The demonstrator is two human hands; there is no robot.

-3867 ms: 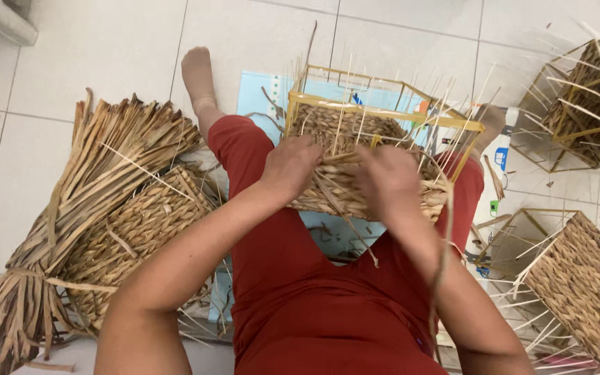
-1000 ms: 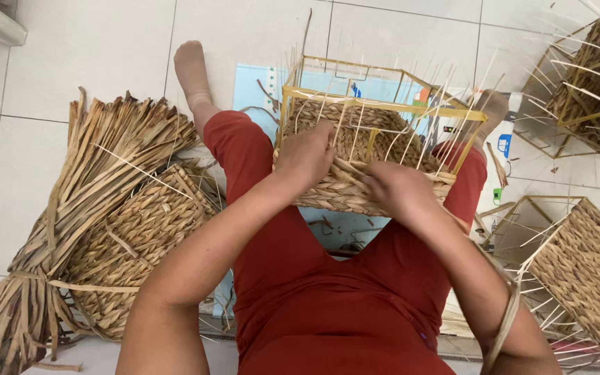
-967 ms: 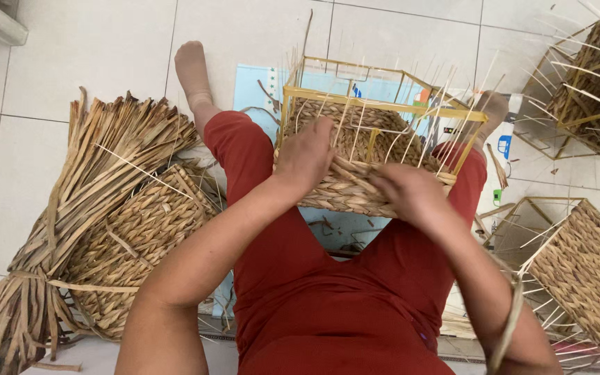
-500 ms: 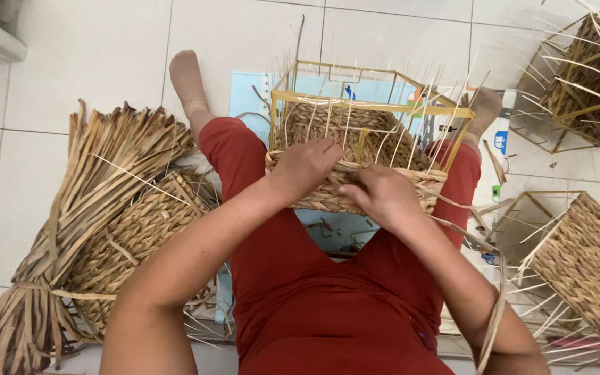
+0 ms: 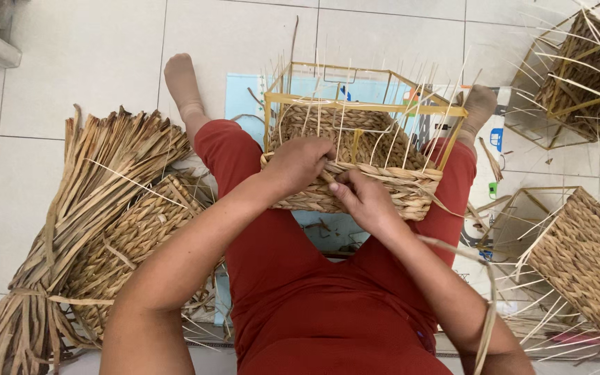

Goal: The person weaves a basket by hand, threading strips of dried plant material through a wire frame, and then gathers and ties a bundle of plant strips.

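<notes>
Basket (image 5: 383,187): half-woven on a yellow wire frame, resting on the lap
Left hand (image 5: 298,163): curled over the woven rim, gripping it
Right hand (image 5: 364,198): fingers pinched on a straw strand (image 5: 383,173) at the rim
Straw bundle (image 5: 78,229): on the floor, left

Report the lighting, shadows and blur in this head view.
Head view: even, soft light with no glare on the floor tiles; only faint shadows beside the straw bundle; the basket and both hands, left and right, are sharp; slight wide-angle bending shows toward the edges.
</notes>
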